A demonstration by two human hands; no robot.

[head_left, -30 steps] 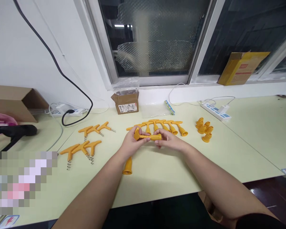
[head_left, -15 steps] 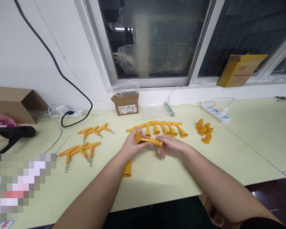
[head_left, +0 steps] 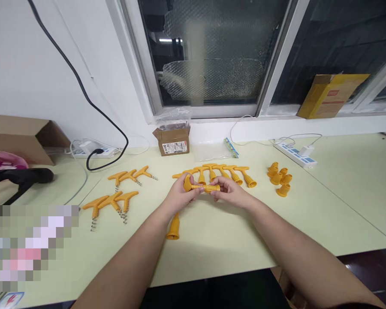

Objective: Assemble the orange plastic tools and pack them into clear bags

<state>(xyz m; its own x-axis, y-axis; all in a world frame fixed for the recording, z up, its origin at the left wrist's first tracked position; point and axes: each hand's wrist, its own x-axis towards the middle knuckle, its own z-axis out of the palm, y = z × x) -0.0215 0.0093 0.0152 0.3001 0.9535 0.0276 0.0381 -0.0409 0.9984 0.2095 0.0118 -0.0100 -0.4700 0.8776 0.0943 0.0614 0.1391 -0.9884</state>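
Note:
A yellow corkscrew [head_left: 209,188] lies crosswise between my hands. My left hand [head_left: 179,193] is closed round its T-shaped handle. The fingers of my right hand [head_left: 230,192] pinch the ribbed sleeve at the other end. Behind my hands, several yellow corkscrews with sleeves [head_left: 236,175] stand in a row, partly hidden by my fingers. Another sleeved piece [head_left: 173,227] lies beside my left forearm. On the left are several yellow handles with bare metal spirals [head_left: 98,207]. Several loose yellow sleeves [head_left: 283,190] are grouped on the right.
Along the wall are a small open cardboard box [head_left: 173,141], a clear plastic bag [head_left: 212,151] and two power strips [head_left: 296,154]. A black cable [head_left: 80,81] hangs at the left, near a larger carton [head_left: 16,135]. A yellow box [head_left: 333,96] leans on the window.
My right hand's fingers have closed round the sleeve end, where they were more spread before. The held corkscrew is now closer to level. The whole view has shifted slightly.

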